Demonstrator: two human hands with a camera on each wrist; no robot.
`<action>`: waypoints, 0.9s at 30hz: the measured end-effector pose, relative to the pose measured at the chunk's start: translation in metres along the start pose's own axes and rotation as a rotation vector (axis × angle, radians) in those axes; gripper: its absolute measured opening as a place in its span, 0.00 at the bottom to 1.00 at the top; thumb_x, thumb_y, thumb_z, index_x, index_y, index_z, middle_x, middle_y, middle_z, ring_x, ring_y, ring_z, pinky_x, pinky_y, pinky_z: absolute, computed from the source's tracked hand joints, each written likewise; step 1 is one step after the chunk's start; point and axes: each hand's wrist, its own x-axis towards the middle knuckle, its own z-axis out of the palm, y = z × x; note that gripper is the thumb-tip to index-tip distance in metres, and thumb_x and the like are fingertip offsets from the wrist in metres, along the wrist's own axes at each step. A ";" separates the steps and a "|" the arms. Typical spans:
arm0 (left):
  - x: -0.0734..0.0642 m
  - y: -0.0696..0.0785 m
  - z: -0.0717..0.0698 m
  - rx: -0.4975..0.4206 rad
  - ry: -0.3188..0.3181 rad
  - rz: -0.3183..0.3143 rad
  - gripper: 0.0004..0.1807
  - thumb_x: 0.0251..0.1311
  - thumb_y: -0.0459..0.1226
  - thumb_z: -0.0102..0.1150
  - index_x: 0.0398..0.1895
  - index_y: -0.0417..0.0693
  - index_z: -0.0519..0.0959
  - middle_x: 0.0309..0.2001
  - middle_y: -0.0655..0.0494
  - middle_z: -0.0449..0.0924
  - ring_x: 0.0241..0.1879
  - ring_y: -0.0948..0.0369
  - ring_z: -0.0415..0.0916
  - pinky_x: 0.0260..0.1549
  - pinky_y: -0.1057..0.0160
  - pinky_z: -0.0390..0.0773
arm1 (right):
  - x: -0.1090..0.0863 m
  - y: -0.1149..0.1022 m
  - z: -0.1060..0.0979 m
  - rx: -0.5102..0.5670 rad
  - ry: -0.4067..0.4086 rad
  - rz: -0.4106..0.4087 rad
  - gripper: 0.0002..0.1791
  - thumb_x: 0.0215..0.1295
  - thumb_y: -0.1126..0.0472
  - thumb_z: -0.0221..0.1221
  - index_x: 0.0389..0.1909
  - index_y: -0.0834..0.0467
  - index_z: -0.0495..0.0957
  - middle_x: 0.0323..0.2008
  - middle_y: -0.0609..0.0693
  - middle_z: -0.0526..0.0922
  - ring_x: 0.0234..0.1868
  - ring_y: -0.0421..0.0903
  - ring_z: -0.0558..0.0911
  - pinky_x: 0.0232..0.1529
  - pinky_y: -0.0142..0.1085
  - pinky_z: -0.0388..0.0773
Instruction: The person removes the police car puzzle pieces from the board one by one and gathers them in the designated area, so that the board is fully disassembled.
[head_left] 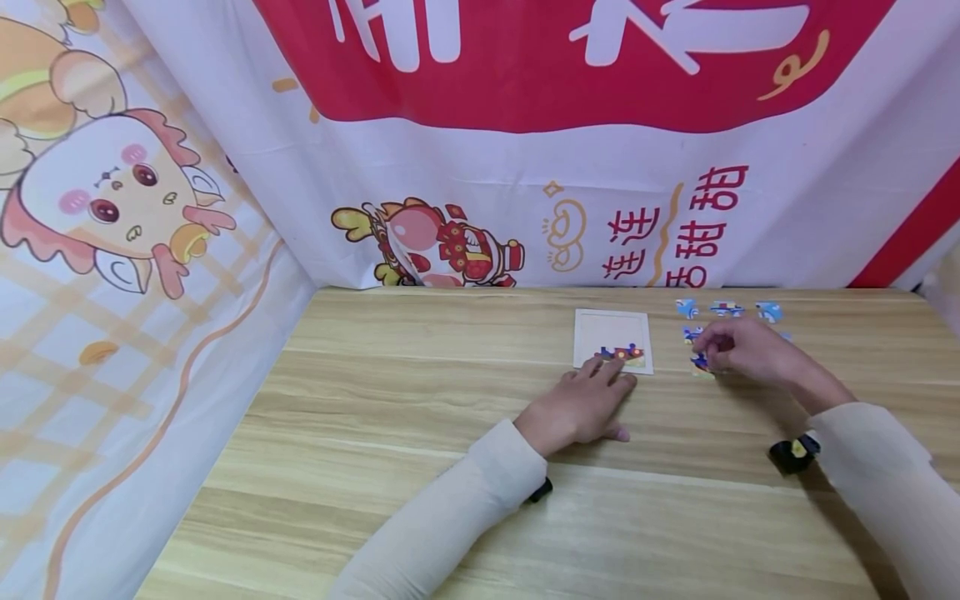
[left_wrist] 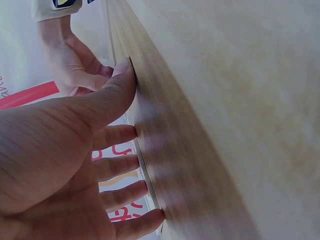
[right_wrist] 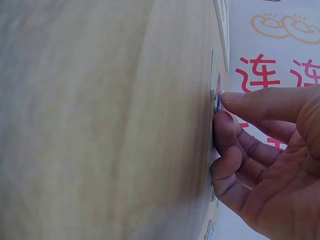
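Observation:
A square white puzzle tray (head_left: 581,333) lies near the back of the table, with joined jigsaw pieces (head_left: 621,353) showing a red and blue picture along its near edge. My left hand (head_left: 588,404) rests with spread fingers at the tray's near edge; in the left wrist view its fingertips (left_wrist: 131,162) line the rim and the thumb is on the table. To the right of the tray, my right hand (head_left: 742,350) pinches a jigsaw piece (head_left: 701,362) between thumb and index finger. That piece (right_wrist: 218,91) appears edge-on and slightly raised in the right wrist view.
Loose jigsaw pieces lie in rows around the right hand, including a blue one (head_left: 686,308), a red and blue one (head_left: 726,308) and another blue one (head_left: 769,311). A printed cloth (head_left: 487,208) hangs behind the wooden table (head_left: 390,400), with another cloth (head_left: 187,375) along the left.

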 end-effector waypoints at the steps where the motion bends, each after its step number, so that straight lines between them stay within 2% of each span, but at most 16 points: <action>1: 0.000 0.000 0.000 0.000 -0.001 0.000 0.43 0.70 0.60 0.58 0.84 0.60 0.57 0.87 0.57 0.43 0.85 0.52 0.44 0.78 0.50 0.63 | 0.000 0.000 0.000 -0.004 0.001 -0.002 0.10 0.67 0.73 0.63 0.47 0.66 0.84 0.38 0.53 0.83 0.36 0.43 0.75 0.33 0.30 0.74; 15: 0.000 0.000 0.000 0.003 0.006 0.003 0.43 0.70 0.59 0.58 0.84 0.60 0.57 0.87 0.57 0.44 0.85 0.53 0.44 0.78 0.50 0.63 | 0.002 0.003 0.001 -0.035 0.010 -0.001 0.10 0.64 0.75 0.63 0.45 0.64 0.85 0.35 0.52 0.80 0.38 0.47 0.73 0.33 0.32 0.71; 27: 0.000 0.000 0.001 0.001 0.007 0.003 0.43 0.70 0.60 0.58 0.84 0.60 0.57 0.86 0.57 0.44 0.85 0.53 0.44 0.78 0.50 0.63 | 0.000 0.002 0.001 -0.039 0.015 -0.023 0.10 0.64 0.75 0.63 0.43 0.63 0.85 0.34 0.51 0.80 0.36 0.44 0.73 0.33 0.32 0.71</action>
